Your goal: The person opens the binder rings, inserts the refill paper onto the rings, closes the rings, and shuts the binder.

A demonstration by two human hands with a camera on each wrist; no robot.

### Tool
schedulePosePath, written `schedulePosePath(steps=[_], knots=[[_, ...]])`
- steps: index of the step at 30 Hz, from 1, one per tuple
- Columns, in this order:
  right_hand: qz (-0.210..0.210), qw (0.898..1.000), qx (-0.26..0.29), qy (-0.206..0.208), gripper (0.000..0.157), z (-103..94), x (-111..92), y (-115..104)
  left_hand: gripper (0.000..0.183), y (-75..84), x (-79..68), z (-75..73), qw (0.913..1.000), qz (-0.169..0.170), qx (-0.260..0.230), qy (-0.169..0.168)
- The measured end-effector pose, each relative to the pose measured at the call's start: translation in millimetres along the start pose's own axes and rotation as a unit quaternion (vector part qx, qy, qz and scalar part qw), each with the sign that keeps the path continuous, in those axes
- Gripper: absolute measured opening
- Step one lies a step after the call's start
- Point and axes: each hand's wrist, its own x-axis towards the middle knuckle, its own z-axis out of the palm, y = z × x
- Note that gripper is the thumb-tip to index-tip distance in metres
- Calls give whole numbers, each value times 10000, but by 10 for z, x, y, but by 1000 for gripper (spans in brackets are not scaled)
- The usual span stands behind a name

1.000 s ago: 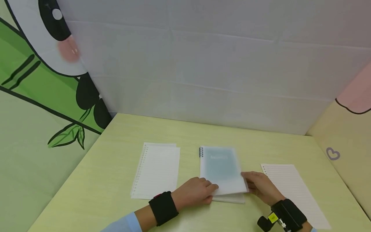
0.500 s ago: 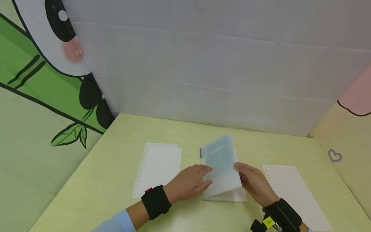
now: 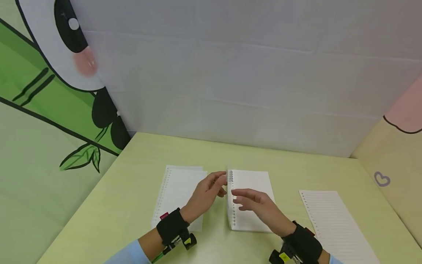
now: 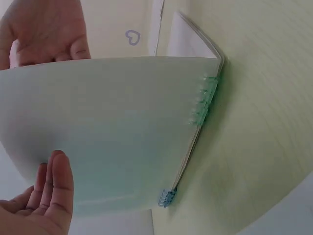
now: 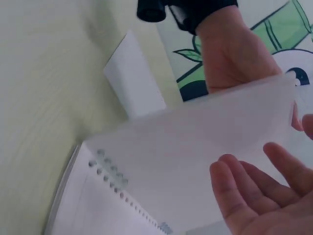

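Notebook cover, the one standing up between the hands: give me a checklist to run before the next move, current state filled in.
1. Cover raised off the pages: ok, it stands nearly upright.
2. Pages lying flat: ok.
3. Hands on opposite faces of the cover: ok, left hand on the left, right hand over the pages.
4. Fingers touching the cover: cannot tell; both hands are close to it.
5. Green rings and blue rings fully closed: cannot tell, too small.
6. Loose sheets clear of the pages: ok, left sheets and right sheet lie apart.
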Motion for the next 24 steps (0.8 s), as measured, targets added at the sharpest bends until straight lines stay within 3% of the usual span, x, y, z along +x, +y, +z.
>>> schedulePosePath(steps=[2, 3, 4, 6, 8, 11, 18, 24], knots=[[-68, 9943, -1021, 283, 40, 6, 8, 57, 37, 81, -29, -49, 9995, -139, -95, 274], [24, 9863, -1580, 478, 40, -4, 12, 97, 36, 116, -44, -76, 9989, -231, -102, 390], [120, 9742, -2160, 637, 40, -21, 15, 142, 35, 149, -61, -102, 9983, -305, -97, 496], [277, 9389, -3324, 852, 42, -72, 15, 252, 33, 196, -97, -150, 9968, -413, -21, 680], [508, 9084, -4067, 830, 47, -135, 1, 368, 31, 189, -119, -193, 9959, -436, -14, 796], [727, 8825, -4604, 630, 53, -223, -41, 514, 29, 133, -142, -252, 9952, -435, -51, 877], [929, 8778, -4656, 635, 52, -374, -155, 666, 27, -205, -146, -343, 9927, -505, 394, 1026], [1002, 8817, -4552, 726, 54, -500, -264, 692, 29, -359, -165, -375, 9906, -765, 895, 692]])
